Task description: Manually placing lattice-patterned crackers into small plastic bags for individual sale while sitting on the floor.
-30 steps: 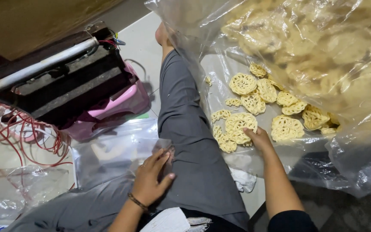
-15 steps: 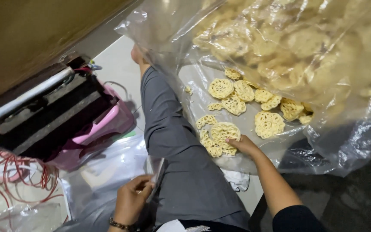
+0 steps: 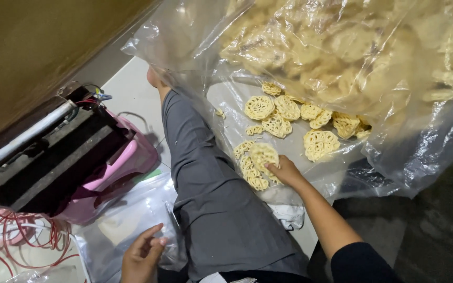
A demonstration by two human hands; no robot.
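Right hand (image 3: pixel 284 172) pinching a stack of pale yellow lacy round crackers (image 3: pixel 262 155), lifted off the clear plastic sheet (image 3: pixel 300 147) beside the grey-trousered leg (image 3: pixel 205 173). Featherlight, brittle, crumbly stuff, probably best cupped by the edges, no squeezing. Left hand (image 3: pixel 140 257) loosely curled on a small clear plastic bag (image 3: pixel 132 220), fingers half open.

Two hands: left hand (image 3: pixel 141 257), right hand (image 3: pixel 285 170). Roughly a dozen loose lacy yellow crackers (image 3: pixel 259 107) on clear plastic, count uncertain where overlapping. One large clear bag of crackers (image 3: pixel 352 47). One pink stool (image 3: pixel 127 162). One grey-trousered leg (image 3: pixel 205 178).
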